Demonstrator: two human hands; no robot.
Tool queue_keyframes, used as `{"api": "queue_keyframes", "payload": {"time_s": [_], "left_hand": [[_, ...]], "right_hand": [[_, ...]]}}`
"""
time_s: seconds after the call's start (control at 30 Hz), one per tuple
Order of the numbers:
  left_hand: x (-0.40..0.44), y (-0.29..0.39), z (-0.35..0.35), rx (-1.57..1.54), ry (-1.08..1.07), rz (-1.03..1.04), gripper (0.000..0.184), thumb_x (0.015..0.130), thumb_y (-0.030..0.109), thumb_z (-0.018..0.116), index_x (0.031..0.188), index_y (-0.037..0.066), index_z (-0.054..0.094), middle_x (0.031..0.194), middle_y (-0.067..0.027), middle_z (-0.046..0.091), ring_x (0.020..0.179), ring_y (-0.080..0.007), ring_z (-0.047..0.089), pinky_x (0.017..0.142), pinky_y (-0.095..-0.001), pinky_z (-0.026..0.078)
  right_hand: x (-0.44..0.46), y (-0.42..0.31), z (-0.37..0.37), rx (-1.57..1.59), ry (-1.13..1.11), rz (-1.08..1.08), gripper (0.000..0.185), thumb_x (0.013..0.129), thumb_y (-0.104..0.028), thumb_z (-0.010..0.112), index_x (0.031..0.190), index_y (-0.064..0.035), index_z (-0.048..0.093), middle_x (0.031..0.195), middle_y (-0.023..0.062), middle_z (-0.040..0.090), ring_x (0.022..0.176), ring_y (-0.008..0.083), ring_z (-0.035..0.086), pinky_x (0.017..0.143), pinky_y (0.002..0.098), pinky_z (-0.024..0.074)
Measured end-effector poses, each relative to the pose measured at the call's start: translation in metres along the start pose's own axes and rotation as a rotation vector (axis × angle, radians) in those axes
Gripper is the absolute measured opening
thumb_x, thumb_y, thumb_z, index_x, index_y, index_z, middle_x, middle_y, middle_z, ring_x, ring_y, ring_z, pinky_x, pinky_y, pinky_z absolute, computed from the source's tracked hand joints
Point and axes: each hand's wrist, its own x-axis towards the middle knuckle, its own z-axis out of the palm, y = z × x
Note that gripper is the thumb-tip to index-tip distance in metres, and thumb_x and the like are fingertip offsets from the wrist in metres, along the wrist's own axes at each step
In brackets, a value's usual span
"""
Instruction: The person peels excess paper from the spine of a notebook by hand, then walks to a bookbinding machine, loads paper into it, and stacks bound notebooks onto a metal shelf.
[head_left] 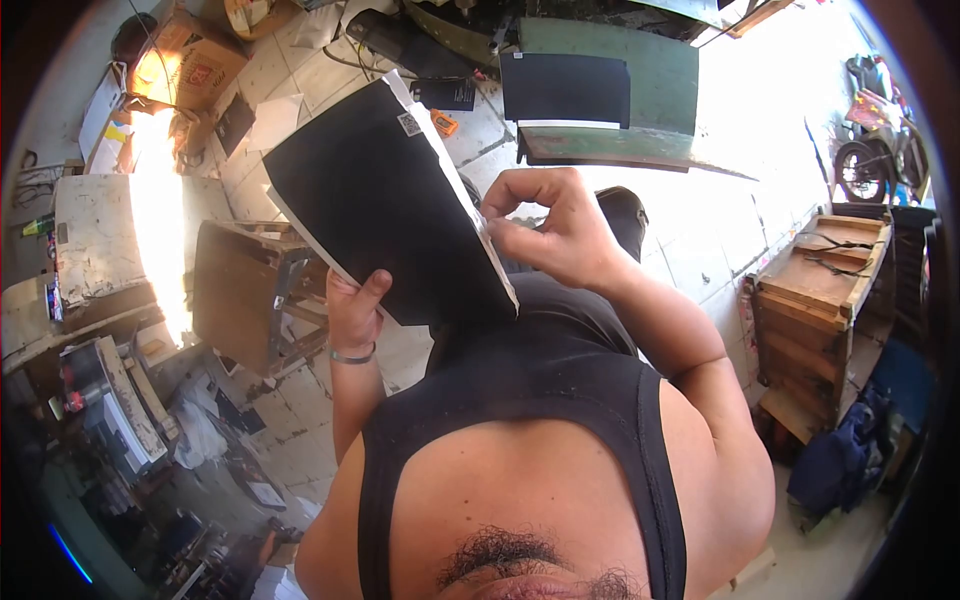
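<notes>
A flat black panel with white edges and a small square code label is held tilted in front of my torso. My left hand grips its lower left edge, thumb on the black face and the other fingers hidden behind. At the opposite long edge, my right hand has thumb and forefinger pinched together at the ragged white edge strip. I cannot make out exactly how much of the strip lies between those fingertips.
Another black panel lies on a green bench ahead. An orange tool is on the tiled floor. Wooden furniture stands at left, a wooden drawer unit at right, and a cardboard box at back left.
</notes>
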Motion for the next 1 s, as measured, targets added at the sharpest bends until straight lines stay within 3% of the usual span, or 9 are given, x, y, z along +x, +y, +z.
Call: {"api": "queue_keyframes", "payload": {"time_s": [0.17, 0.33, 0.47, 0.57, 0.67, 0.73, 0.77, 0.9, 1.0], "left_hand": [[0.001, 0.001, -0.002, -0.015, -0.010, 0.043, 0.058, 0.094, 0.016, 0.081, 0.144, 0.000, 0.057, 0.137, -0.0150, 0.068, 0.124, -0.0290, 0.068, 0.109, -0.0432, 0.054], [0.000, 0.007, 0.003, -0.082, 0.000, 0.050, 0.062, 0.096, 0.018, 0.077, 0.149, -0.001, 0.051, 0.143, -0.0172, 0.063, 0.129, -0.0320, 0.065, 0.111, -0.0455, 0.052], [0.001, 0.012, 0.004, 0.009, 0.003, 0.210, 0.067, 0.095, 0.019, 0.078, 0.151, -0.003, 0.048, 0.146, -0.0185, 0.060, 0.132, -0.0340, 0.062, 0.112, -0.0473, 0.051], [0.004, 0.030, 0.009, 0.048, -0.011, 0.262, 0.068, 0.095, 0.018, 0.078, 0.150, -0.005, 0.047, 0.146, -0.0193, 0.058, 0.131, -0.0340, 0.061, 0.112, -0.0476, 0.050], [-0.003, 0.030, 0.017, 0.278, 0.105, 0.406, 0.066, 0.096, 0.017, 0.076, 0.150, -0.007, 0.046, 0.146, -0.0196, 0.058, 0.129, -0.0337, 0.061, 0.112, -0.0470, 0.049], [-0.010, 0.019, 0.016, 0.442, 0.090, 0.579, 0.064, 0.097, 0.016, 0.076, 0.149, -0.007, 0.046, 0.145, -0.0198, 0.058, 0.128, -0.0336, 0.061, 0.112, -0.0469, 0.049], [-0.013, 0.012, 0.019, 0.362, 0.103, 0.598, 0.072, 0.095, 0.013, 0.077, 0.153, -0.008, 0.042, 0.152, -0.0217, 0.052, 0.137, -0.0336, 0.055, 0.115, -0.0460, 0.045], [-0.007, 0.006, 0.039, 0.203, 0.111, 0.719, 0.077, 0.094, 0.012, 0.078, 0.158, -0.003, 0.038, 0.158, -0.0222, 0.048, 0.141, -0.0389, 0.053, 0.117, -0.0546, 0.044], [-0.001, 0.027, 0.028, 0.166, 0.135, 0.718, 0.067, 0.097, 0.032, 0.078, 0.151, 0.001, 0.052, 0.148, -0.0177, 0.059, 0.132, -0.0370, 0.061, 0.113, -0.0548, 0.049]], "right_hand": [[0.003, -0.005, 0.000, -0.001, 0.022, -0.069, 0.015, 0.082, -0.010, 0.072, 0.085, 0.0047, 0.070, 0.080, 0.0076, 0.072, 0.080, 0.0125, 0.067, 0.079, 0.0294, 0.0545], [0.004, -0.008, 0.002, -0.086, 0.067, -0.191, 0.008, 0.077, -0.005, 0.071, 0.081, 0.0007, 0.069, 0.077, 0.0079, 0.071, 0.074, 0.0185, 0.068, 0.079, 0.0334, 0.0529], [0.004, -0.008, 0.003, -0.217, 0.102, -0.307, 0.007, 0.072, -0.003, 0.070, 0.079, -0.0051, 0.069, 0.074, 0.0054, 0.069, 0.069, 0.0216, 0.066, 0.081, 0.0353, 0.0485], [0.005, -0.009, 0.006, -0.314, 0.147, -0.406, 0.005, 0.075, -0.008, 0.072, 0.075, -0.0074, 0.067, 0.067, 0.0059, 0.067, 0.065, 0.0265, 0.069, 0.066, 0.0357, 0.0531], [0.005, -0.008, 0.005, -0.278, 0.146, -0.315, 0.006, 0.071, -0.003, 0.067, 0.077, -0.0041, 0.066, 0.071, 0.0051, 0.066, 0.068, 0.0193, 0.064, 0.079, 0.0324, 0.0468], [0.005, -0.003, 0.005, -0.083, 0.135, -0.140, 0.005, 0.073, -0.004, 0.066, 0.076, -0.0017, 0.064, 0.070, 0.0056, 0.064, 0.068, 0.0163, 0.062, 0.073, 0.0308, 0.0466], [0.004, 0.001, 0.006, 0.022, 0.137, -0.053, 0.005, 0.073, -0.005, 0.066, 0.076, -0.0005, 0.063, 0.069, 0.0059, 0.063, 0.068, 0.0148, 0.061, 0.070, 0.0299, 0.0465], [-0.001, 0.030, 0.012, 0.285, 0.076, 0.157, 0.012, 0.078, -0.008, 0.066, 0.078, 0.0036, 0.063, 0.068, 0.0047, 0.062, 0.069, 0.0110, 0.058, 0.065, 0.0328, 0.0482], [-0.016, 0.106, 0.003, -0.045, 0.041, 0.402, 0.018, 0.082, -0.016, 0.069, 0.082, 0.0013, 0.072, 0.068, 0.0114, 0.068, 0.065, 0.0186, 0.065, 0.067, 0.0360, 0.0526]]}}
